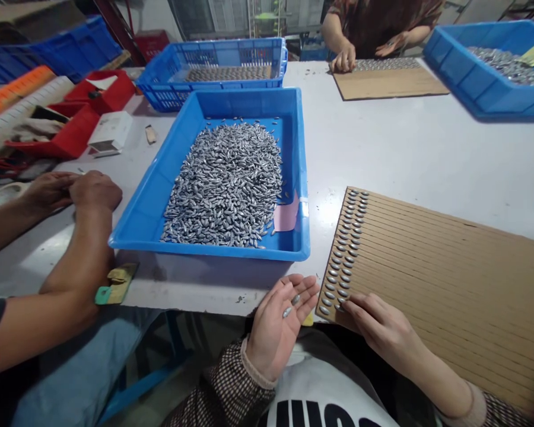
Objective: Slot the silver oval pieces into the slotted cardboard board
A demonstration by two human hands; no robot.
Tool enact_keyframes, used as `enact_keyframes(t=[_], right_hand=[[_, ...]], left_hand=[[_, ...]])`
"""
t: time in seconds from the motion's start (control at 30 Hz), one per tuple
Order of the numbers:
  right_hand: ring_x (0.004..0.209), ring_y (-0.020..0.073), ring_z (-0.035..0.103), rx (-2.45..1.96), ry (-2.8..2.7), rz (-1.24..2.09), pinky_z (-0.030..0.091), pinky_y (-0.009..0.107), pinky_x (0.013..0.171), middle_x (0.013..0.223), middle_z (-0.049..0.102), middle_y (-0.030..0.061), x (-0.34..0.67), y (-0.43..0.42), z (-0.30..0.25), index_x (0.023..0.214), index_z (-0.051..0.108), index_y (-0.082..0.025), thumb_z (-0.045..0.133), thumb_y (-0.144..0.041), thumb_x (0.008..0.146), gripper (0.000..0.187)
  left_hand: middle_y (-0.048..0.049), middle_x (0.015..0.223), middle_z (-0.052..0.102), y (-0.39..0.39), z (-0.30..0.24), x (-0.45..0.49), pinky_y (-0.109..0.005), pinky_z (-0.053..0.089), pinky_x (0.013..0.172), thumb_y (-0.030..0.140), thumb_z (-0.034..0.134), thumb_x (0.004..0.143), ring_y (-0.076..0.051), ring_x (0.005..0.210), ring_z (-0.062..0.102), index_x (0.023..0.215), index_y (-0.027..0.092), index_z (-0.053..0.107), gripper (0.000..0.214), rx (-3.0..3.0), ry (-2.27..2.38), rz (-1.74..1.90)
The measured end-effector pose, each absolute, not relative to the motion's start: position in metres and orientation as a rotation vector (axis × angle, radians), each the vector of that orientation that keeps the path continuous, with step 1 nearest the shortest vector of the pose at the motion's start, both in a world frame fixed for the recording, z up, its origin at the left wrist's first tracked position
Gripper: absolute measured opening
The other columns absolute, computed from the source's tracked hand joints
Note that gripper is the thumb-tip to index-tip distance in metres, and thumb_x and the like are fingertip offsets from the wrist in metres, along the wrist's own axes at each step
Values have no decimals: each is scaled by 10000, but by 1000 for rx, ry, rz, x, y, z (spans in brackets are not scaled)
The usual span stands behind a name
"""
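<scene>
My left hand [278, 320] lies palm up at the table's near edge, fingers apart, with two small silver oval pieces [291, 306] resting on it. My right hand [378, 329] rests on the near left corner of a slotted brown cardboard board [449, 279], fingertips pinched at a silver piece [340, 305] in the lowest rows. Several silver pieces [346, 243] stand in rows along the board's left edge. A blue tray [244, 107] heaped with silver pieces [229, 184] sits just beyond my left hand.
A co-worker's forearms and hands [78, 193] rest on the table at left. Another person's hands [345, 59] work at a second cardboard board [389, 83] far across. Blue crates [485, 83] [213, 59] and red bins [78, 127] line the back.
</scene>
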State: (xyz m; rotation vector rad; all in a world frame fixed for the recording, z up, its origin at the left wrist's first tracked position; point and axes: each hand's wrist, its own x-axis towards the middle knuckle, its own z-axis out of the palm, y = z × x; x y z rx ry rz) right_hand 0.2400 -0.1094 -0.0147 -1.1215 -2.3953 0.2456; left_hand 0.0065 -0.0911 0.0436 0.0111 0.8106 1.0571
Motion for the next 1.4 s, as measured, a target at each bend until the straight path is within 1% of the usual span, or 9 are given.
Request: enact_keyframes(t=[0.1, 0.3, 0.5, 0.63, 0.73, 0.9, 1.1, 1.23, 1.4], right_hand=[[760, 177, 571, -1108, -2392, 246, 517, 312, 645, 1005, 654, 127, 239, -108, -12, 1179, 601, -148, 487, -43, 923, 299], [745, 171, 578, -1125, -2373, 263, 515, 310, 640, 1002, 661, 117, 238, -108, -10, 1137, 622, -176, 467, -55, 929, 286], [789, 182, 582, -1112, -2382, 273, 520, 318, 665, 1022, 652, 126, 241, -109, -16, 1225, 582, -170, 485, -39, 919, 347], [786, 177, 582, -1141, -2391, 285, 522, 320, 677, 1033, 653, 125, 243, -110, -19, 1186, 599, -173, 468, -41, 921, 324], [753, 171, 585, -1144, -2369, 277, 522, 312, 658, 996, 663, 115, 242, -109, -16, 1151, 620, -183, 459, -55, 926, 304], [741, 172, 595, -1128, -2346, 270, 521, 305, 630, 983, 667, 114, 237, -107, -10, 1181, 620, -188, 477, -62, 928, 317], [742, 173, 590, -1148, -2343, 305, 521, 314, 643, 996, 665, 111, 241, -109, -15, 1124, 642, -182, 475, -58, 922, 290], [758, 180, 581, -1135, -2361, 318, 520, 324, 652, 1012, 656, 124, 242, -110, -18, 1137, 624, -170, 464, -47, 918, 298], [750, 170, 574, -1128, -2365, 278, 512, 308, 641, 992, 652, 119, 240, -109, -14, 1182, 601, -164, 473, -35, 918, 320]], left_hand=[[-181, 1158, 678, -91, 44, 8, -459, 404, 1094, 216, 543, 911, -296, 1165, 613, 1010, 116, 593, 150, 9, 811, 1055], [-180, 1157, 677, -90, 46, 7, -454, 411, 1089, 211, 543, 912, -297, 1171, 609, 999, 116, 587, 136, 8, 817, 1054], [-176, 1154, 681, -90, 45, 8, -451, 413, 1088, 215, 545, 908, -289, 1161, 616, 1003, 120, 591, 141, 5, 823, 1054], [-182, 1161, 677, -90, 45, 8, -457, 411, 1088, 216, 548, 909, -294, 1170, 610, 1013, 116, 590, 151, 6, 822, 1056], [-179, 1170, 674, -91, 45, 7, -456, 407, 1092, 223, 551, 909, -294, 1171, 609, 1007, 120, 587, 147, 6, 823, 1062], [-183, 1152, 680, -91, 45, 7, -453, 404, 1093, 222, 568, 896, -292, 1158, 617, 990, 118, 598, 143, 0, 828, 1057], [-181, 1168, 674, -90, 45, 7, -460, 395, 1099, 226, 556, 905, -295, 1171, 609, 1007, 119, 596, 154, 2, 812, 1059], [-179, 1157, 680, -90, 46, 6, -457, 403, 1092, 214, 563, 900, -289, 1146, 626, 989, 121, 590, 132, -1, 827, 1062], [-192, 1162, 674, -91, 44, 6, -459, 397, 1094, 215, 558, 900, -292, 1154, 620, 993, 114, 593, 142, -12, 827, 1063]])
